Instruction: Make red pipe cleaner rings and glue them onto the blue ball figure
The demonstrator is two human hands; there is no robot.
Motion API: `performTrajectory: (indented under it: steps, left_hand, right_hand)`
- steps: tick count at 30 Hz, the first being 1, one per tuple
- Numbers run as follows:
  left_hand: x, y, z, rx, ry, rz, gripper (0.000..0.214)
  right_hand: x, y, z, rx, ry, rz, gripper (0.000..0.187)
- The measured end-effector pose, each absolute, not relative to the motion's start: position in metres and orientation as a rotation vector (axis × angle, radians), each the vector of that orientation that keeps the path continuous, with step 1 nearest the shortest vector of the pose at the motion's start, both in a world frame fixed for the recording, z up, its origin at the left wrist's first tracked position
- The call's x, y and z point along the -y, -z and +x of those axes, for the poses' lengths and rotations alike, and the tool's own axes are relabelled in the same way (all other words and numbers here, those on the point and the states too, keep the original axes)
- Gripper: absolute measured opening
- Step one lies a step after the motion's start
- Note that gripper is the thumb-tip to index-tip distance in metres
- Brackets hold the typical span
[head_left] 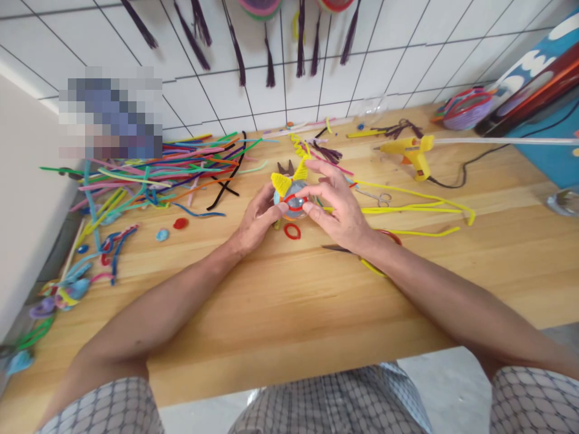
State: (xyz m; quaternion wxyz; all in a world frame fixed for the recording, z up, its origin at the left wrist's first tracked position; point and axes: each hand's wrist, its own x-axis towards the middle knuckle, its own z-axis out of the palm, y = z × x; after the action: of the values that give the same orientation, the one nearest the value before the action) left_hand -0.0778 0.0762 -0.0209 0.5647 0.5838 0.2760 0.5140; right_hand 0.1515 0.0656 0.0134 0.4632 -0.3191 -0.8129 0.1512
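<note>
A clear round ball (295, 189) with two yellow pointed ears (281, 183) of fuzzy pipe cleaner is between my hands above the table. My left hand (259, 220) closes around its left side, thumb at the front. With thumb and fingertips, my right hand (333, 200) pinches a red pipe-cleaner ring (297, 208) against the front of the ball. The left thumb tip also meets that ring. A second red ring (292, 231) lies just below on the wood. Scissors (335, 248) lie partly hidden under my right forearm.
Many coloured pipe cleaners (181, 169) are heaped at the left. Yellow pipe cleaners (407, 210) and small scissors (380, 198) lie to the right, before a corded yellow glue gun (409, 150). Dark tassels (270, 63) hang along the tiled wall (203, 102).
</note>
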Motion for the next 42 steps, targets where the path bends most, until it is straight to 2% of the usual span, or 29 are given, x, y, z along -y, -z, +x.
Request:
performTrajectory:
  steps: [5, 15, 19, 23, 27, 34, 42]
  left_hand:
    - [-0.074, 0.016, -0.074, -0.671, -1.235, 1.243, 0.045]
    - [-0.076, -0.029, -0.083, -0.732, -1.24, 1.061, 0.056]
    - [-0.05, -0.059, -0.08, -0.738, -1.188, 1.049, 0.056]
    - [-0.007, -0.074, -0.071, -0.696, -1.247, 1.028, 0.059]
    - [0.034, -0.073, -0.06, -0.681, -1.294, 1.035, 0.059]
    - [0.086, -0.068, -0.039, -0.647, -1.356, 1.059, 0.055]
    - [0.091, -0.054, -0.027, -0.661, -1.341, 1.038, 0.057]
  right_hand:
    - [-0.058, -0.02, 0.15, 1.891, -0.439, -0.705, 0.028]
    - [-0.05, -0.045, 0.145, 1.671, -0.469, -0.74, 0.025]
    - [-0.033, -0.066, 0.141, 1.683, -0.46, -0.701, 0.025]
    - [-0.013, -0.081, 0.135, 1.633, -0.626, -0.679, 0.024]
    - [0.013, -0.087, 0.134, 1.616, -0.784, -0.677, 0.025]
    - [0.066, -0.088, 0.147, 1.555, -0.845, -0.657, 0.021]
    - [0.073, -0.067, 0.156, 1.546, -0.847, -0.722, 0.026]
